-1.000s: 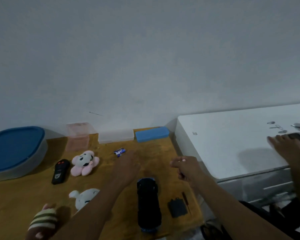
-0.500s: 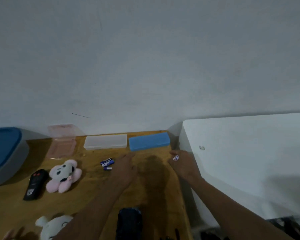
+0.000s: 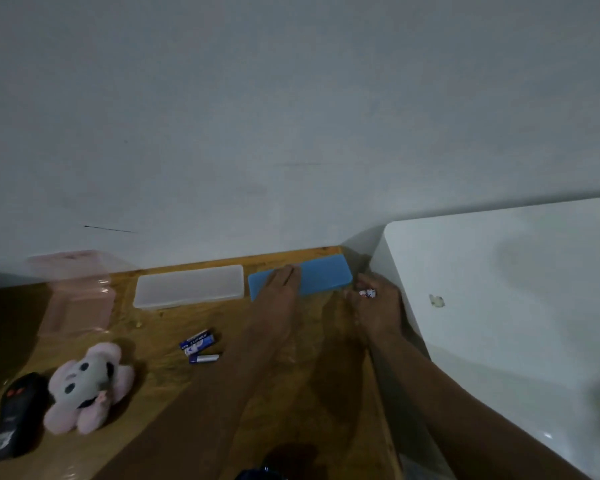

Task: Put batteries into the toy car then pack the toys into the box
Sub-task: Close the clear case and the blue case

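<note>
Remote (image 3: pixel 14 420), black plastic, lies far left beside a fuzzy pink-and-white plush (image 3: pixel 87 386). Behind them sit a translucent pink box (image 3: pixel 73 296) and a flat frosted case (image 3: pixel 187 285). Batteries (image 3: pixel 199 345), blue-labelled cylinders, lie loose on the wooden table (image 3: pixel 160 375). Car (image 3: pixel 264 474) barely shows at the bottom edge. Left hand (image 3: pixel 278 289) lays straight, closed-together fingers flat on a matte blue case (image 3: pixel 326 277). Right hand (image 3: pixel 374 306), fingers curled, pinches a small white-and-red piece (image 3: pixel 367 293) just beside a glossy white top (image 3: pixel 499 289).

Left hand (image 3: pixel 278 289) and right hand (image 3: pixel 378 306), both bare. Left forearm (image 3: pixel 222 393) and right forearm (image 3: pixel 447 403) are uncovered down to the lower frame edge.
</note>
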{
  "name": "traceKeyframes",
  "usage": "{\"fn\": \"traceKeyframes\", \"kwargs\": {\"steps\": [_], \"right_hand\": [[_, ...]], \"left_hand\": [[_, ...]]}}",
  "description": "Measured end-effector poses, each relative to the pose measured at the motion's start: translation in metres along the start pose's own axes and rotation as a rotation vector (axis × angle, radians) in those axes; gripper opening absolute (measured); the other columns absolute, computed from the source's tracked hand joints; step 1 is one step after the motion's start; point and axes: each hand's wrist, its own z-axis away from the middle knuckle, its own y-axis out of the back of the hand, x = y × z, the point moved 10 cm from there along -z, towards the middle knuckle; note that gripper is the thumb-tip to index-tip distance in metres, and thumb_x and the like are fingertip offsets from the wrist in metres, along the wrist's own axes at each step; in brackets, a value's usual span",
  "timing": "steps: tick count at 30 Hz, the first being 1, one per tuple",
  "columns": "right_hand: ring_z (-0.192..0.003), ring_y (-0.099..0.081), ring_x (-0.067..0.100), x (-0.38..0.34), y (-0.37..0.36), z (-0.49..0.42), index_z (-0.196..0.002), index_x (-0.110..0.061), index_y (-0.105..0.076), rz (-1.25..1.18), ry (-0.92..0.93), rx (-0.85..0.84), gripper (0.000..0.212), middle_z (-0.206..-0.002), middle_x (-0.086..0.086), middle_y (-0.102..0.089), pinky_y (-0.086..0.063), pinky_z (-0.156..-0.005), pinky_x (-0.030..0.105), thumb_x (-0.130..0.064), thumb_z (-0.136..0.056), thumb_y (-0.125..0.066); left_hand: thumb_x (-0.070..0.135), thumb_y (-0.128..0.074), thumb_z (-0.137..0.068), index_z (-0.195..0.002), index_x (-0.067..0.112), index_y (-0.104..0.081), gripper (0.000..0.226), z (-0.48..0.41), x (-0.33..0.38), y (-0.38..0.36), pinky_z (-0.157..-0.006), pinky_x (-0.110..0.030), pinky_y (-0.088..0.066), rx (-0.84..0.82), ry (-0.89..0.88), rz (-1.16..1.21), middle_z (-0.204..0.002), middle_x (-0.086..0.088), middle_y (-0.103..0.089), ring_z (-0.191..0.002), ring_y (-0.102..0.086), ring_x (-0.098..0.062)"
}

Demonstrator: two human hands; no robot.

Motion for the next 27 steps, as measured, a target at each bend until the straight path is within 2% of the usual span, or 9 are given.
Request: {"fn": "traceKeyframes", "kwargs": {"steps": [3,5,8,10,18,21,23,25,27], "right_hand": [[-0.092,-0.051,0.007,-0.003,-0.001,0.0,-0.115,-0.01,-0.062,-0.022,0.02,0.031,0.028,-0.103,-0.003,-0.06,-0.04,-0.082,0.017,-0.02,-0.089,-0.064],[-0.088,-0.055,0.007,-0.002,0.003,0.003,-0.111,-0.011,-0.066,-0.088,0.03,0.094,0.027,-0.1,-0.002,-0.064,-0.044,-0.072,0.011,-0.018,-0.085,-0.069],[-0.084,-0.059,0.008,-0.002,0.005,0.007,-0.105,-0.011,-0.069,-0.118,0.059,0.145,0.022,-0.093,-0.003,-0.066,-0.039,-0.061,0.005,-0.016,-0.083,-0.071],[-0.078,-0.058,0.006,-0.006,0.006,0.008,-0.102,-0.012,-0.071,-0.099,0.084,0.147,0.019,-0.088,-0.005,-0.065,-0.038,-0.06,0.003,-0.016,-0.084,-0.071],[-0.079,-0.063,0.01,-0.005,0.009,0.007,-0.098,-0.009,-0.072,-0.146,0.1,0.166,0.016,-0.092,0.004,-0.072,-0.045,-0.063,0.008,-0.015,-0.083,-0.071],[-0.078,-0.062,0.008,-0.005,0.009,0.006,-0.096,-0.01,-0.071,-0.13,0.104,0.169,0.013,-0.09,0.003,-0.071,-0.045,-0.063,0.009,-0.015,-0.083,-0.071],[-0.076,-0.061,0.007,-0.007,0.008,0.006,-0.096,-0.01,-0.071,-0.118,0.104,0.16,0.013,-0.089,0.001,-0.07,-0.045,-0.063,0.01,-0.016,-0.083,-0.071],[-0.073,-0.059,0.004,-0.009,0.007,0.005,-0.095,-0.011,-0.071,-0.106,0.101,0.149,0.013,-0.087,-0.001,-0.068,-0.044,-0.061,0.009,-0.017,-0.083,-0.071],[-0.071,-0.057,0.001,-0.011,0.008,0.005,-0.094,-0.011,-0.071,-0.097,0.098,0.138,0.012,-0.086,-0.003,-0.067,-0.043,-0.059,0.008,-0.017,-0.083,-0.071]], "left_hand": [[0.003,-0.05,-0.092,-0.15,0.007,-0.017,0.067,-0.015,0.005,0.0,-0.118,-0.034,-0.014,0.016,-0.043,-0.113,-0.157,-0.01,-0.017,-0.145,-0.013,-0.027],[0.004,-0.051,-0.093,-0.148,0.004,-0.021,0.063,-0.019,0.012,-0.003,-0.117,-0.04,-0.023,-0.006,-0.074,-0.209,-0.153,-0.013,-0.022,-0.142,-0.017,-0.03],[0.001,-0.043,-0.095,-0.144,-0.005,-0.023,0.053,-0.022,0.025,-0.004,-0.109,-0.046,-0.034,-0.038,-0.118,-0.371,-0.147,-0.027,-0.029,-0.136,-0.028,-0.041],[-0.003,-0.042,-0.094,-0.14,-0.012,-0.026,0.05,-0.023,0.036,-0.002,-0.102,-0.049,-0.042,-0.036,-0.152,-0.478,-0.14,-0.036,-0.035,-0.129,-0.037,-0.048],[-0.011,-0.046,-0.09,-0.13,-0.026,-0.031,0.045,-0.025,0.06,-0.01,-0.096,-0.051,-0.049,-0.044,-0.35,-0.777,-0.127,-0.048,-0.041,-0.113,-0.053,-0.055],[-0.011,-0.049,-0.089,-0.128,-0.023,-0.038,0.043,-0.025,0.063,-0.009,-0.095,-0.051,-0.048,-0.068,-0.397,-0.825,-0.126,-0.044,-0.047,-0.112,-0.054,-0.052],[-0.008,-0.049,-0.089,-0.122,-0.015,-0.049,0.034,-0.024,0.063,-0.006,-0.091,-0.048,-0.05,-0.088,-0.428,-0.816,-0.12,-0.033,-0.057,-0.107,-0.059,-0.045],[-0.001,-0.051,-0.089,-0.114,-0.003,-0.059,0.026,-0.025,0.061,0.0,-0.082,-0.041,-0.052,-0.102,-0.442,-0.727,-0.112,-0.018,-0.065,-0.1,-0.063,-0.034],[0.006,-0.054,-0.089,-0.111,0.003,-0.062,0.024,-0.026,0.058,0.009,-0.076,-0.036,-0.05,-0.131,-0.432,-0.618,-0.109,-0.012,-0.066,-0.096,-0.063,-0.028]]}}
